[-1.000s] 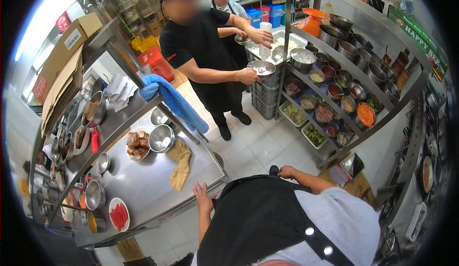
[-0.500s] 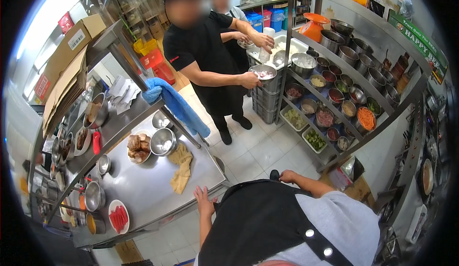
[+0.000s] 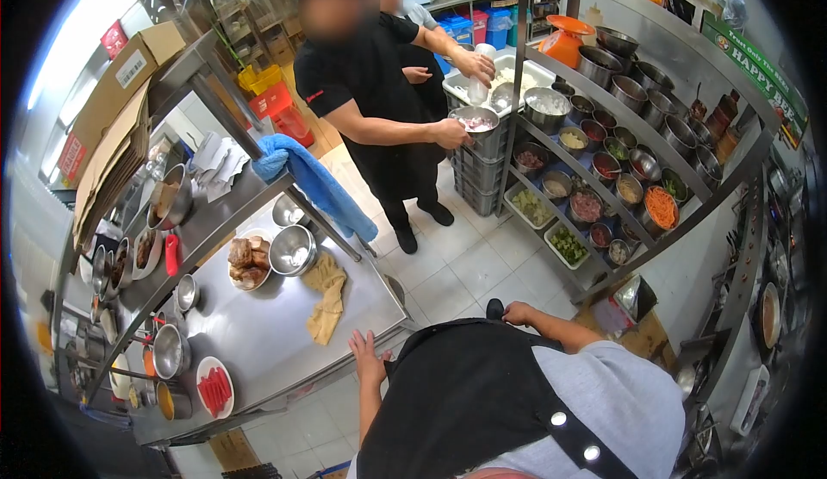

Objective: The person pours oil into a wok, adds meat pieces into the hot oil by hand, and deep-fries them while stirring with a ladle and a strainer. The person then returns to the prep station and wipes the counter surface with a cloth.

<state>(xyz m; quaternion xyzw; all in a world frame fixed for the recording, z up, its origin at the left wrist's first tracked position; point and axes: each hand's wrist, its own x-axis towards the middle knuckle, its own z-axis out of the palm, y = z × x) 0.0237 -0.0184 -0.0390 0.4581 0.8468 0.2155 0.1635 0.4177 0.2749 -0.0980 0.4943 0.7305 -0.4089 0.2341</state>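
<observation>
Held the left hand at the edge of the metal tabletop, fingers spread and empty, near the yellow cloth. Held the right hand out past the other side of the black apron, over the tiled floor and near a black shoe. With so small a view of that hand, could not tell spread fingers from pressed-together ones, nor anything between them. Saw the cloth lying crumpled near the tabletop's end, just beside a shiny steel bowl. Next to that bowl, saw a plate of brown chunks. Farther along the same surface, noted a small bowl, a larger bowl, a pot and an oval plate of red sticks. Noticed a blue towel draped over the end of the shelf above. Across the floor, faced a co-worker in black, with a bowl of pale and reddish pieces in one hand and a white bottle in the other, directly above the bowl. Glimpsed a second person behind. To the right, saw a metal rack full of containers, including orange shreds in a bowl, and an orange scale on the upper level.
</observation>
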